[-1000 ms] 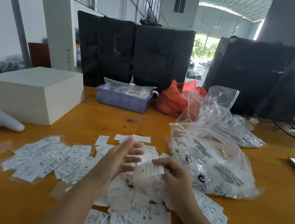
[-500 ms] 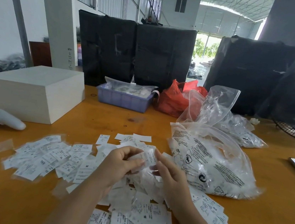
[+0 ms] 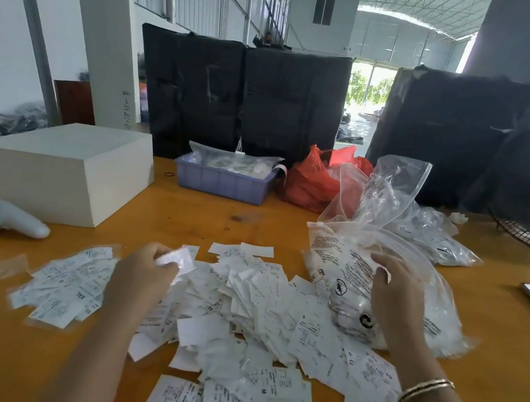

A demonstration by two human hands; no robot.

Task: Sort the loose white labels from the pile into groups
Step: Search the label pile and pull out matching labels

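Labels (image 3: 259,313) lie heaped between both hands; the left hand (image 3: 144,273), nearer the sorted group (image 3: 62,289), pinches one label (image 3: 174,260), while the right hand (image 3: 396,290) rests loosely curled on the bag (image 3: 349,268).

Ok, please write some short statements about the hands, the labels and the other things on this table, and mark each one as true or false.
1. The left hand holds a white label. True.
2. The right hand holds a pen. False: it rests on the clear plastic bag.
3. The blue tray stands beyond the label pile. True.
4. The red bag lies left of the white box. False: it lies to the right, beside the blue tray.
5. A bracelet is on the right wrist. True.
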